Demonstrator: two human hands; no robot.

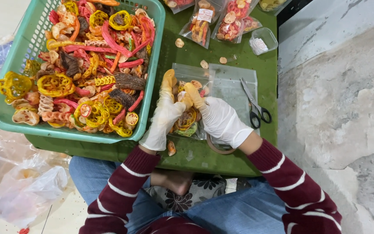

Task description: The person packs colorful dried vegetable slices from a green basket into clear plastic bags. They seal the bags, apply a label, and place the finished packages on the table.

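Pinching pieces of colourful fried snacks, the gloved fingers [192,93] of both hands are closed over a clear plastic bag [191,78] lying on the green counter [221,160]. The left hand [164,115] is curled on the bag's left edge, the right hand [221,119] on its right, both touching the snacks [187,119] already inside. A flat empty bag [232,84] is seen just beside the right hand, with black scissors [256,108] lying on it. A teal basket [150,78] heaped with mixed snacks is set just left of the left hand. Filled packets [230,21] are placed at the counter's far edge.
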